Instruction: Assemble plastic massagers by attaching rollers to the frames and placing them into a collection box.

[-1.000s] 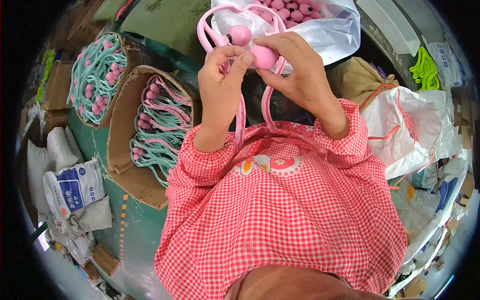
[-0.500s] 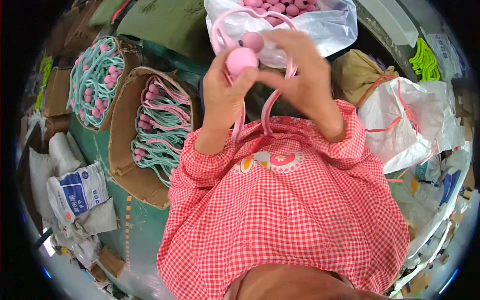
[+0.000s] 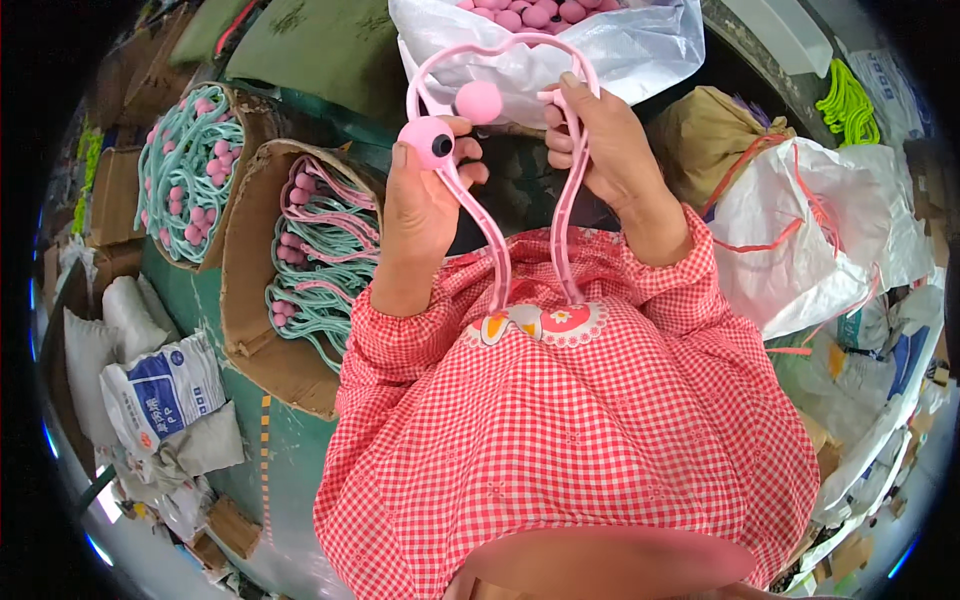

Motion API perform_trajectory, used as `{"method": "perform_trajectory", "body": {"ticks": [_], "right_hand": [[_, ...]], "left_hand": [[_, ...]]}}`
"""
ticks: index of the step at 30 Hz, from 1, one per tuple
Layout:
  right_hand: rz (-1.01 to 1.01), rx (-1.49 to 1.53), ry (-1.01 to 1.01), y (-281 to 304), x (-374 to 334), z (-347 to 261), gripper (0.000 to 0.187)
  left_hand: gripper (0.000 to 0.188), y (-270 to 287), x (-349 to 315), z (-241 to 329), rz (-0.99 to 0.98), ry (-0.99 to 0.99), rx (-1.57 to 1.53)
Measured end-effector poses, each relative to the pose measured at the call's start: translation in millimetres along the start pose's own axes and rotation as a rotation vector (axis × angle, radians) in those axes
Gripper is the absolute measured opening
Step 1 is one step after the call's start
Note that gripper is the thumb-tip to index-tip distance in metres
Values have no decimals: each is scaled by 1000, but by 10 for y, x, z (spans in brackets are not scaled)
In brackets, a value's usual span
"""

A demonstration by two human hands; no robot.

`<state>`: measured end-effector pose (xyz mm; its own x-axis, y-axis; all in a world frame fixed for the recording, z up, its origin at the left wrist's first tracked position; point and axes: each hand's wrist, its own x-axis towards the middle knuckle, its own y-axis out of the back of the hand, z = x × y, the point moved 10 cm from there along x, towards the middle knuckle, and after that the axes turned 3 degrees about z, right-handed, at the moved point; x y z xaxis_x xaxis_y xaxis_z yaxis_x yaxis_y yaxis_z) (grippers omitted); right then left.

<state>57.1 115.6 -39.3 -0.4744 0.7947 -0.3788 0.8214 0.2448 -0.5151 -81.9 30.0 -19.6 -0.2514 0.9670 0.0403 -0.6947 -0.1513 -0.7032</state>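
Observation:
A pink plastic loop (image 3: 499,262) with ridged arms stands between my hands, its lower ends against the checked apron front. My left hand (image 3: 412,225) is closed round a pink ball (image 3: 420,141) on the loop's left side; a black round piece shows in the ball's face. Just beyond it is a second pink ball (image 3: 480,101), apart from my right fingers. My right hand (image 3: 628,160) grips the loop's right side, thumb up along it. A short pale pink end pokes out by those fingertips; what it belongs to is unclear.
Beyond the loop, a white plastic sack (image 3: 660,45) holds many pink balls. On the left, two cardboard boxes (image 3: 245,270) contain mint and pink loops with balls. White sacks (image 3: 800,220) with red ties lie at right, beside a tan sack (image 3: 705,135) and bright green cords (image 3: 848,115).
My right hand has moved off the balls and now grips the loop's right side. My left hand has shifted left and lower, turning its ball so the black piece shows.

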Motion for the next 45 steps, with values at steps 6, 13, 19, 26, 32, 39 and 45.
{"method": "perform_trajectory", "body": {"ticks": [6, 13, 19, 26, 32, 39, 45], "right_hand": [[-63, -166, 88, -94, 40, 80, 29], [-26, -417, 340, -322, 13, 95, 32], [8, -498, 477, -302, 9, 25, 34], [21, -513, 548, -328, -41, -54, 33], [44, -566, 573, -301, -89, -59, 35], [53, -678, 585, -229, -78, 10, 31], [72, -797, 577, -195, -68, 106, 31]], "left_hand": [[39, 248, -131, 583, 258, -335, 798], [37, -44, -17, 407, -47, -366, 784], [44, -236, -35, 345, -126, -516, 1267], [49, -346, 4, 433, -67, -714, 1447], [48, -212, 94, 338, -110, -562, 1403], [46, -138, 118, 59, -282, -387, 1436], [46, -67, 81, -124, -327, -353, 1503]]}}
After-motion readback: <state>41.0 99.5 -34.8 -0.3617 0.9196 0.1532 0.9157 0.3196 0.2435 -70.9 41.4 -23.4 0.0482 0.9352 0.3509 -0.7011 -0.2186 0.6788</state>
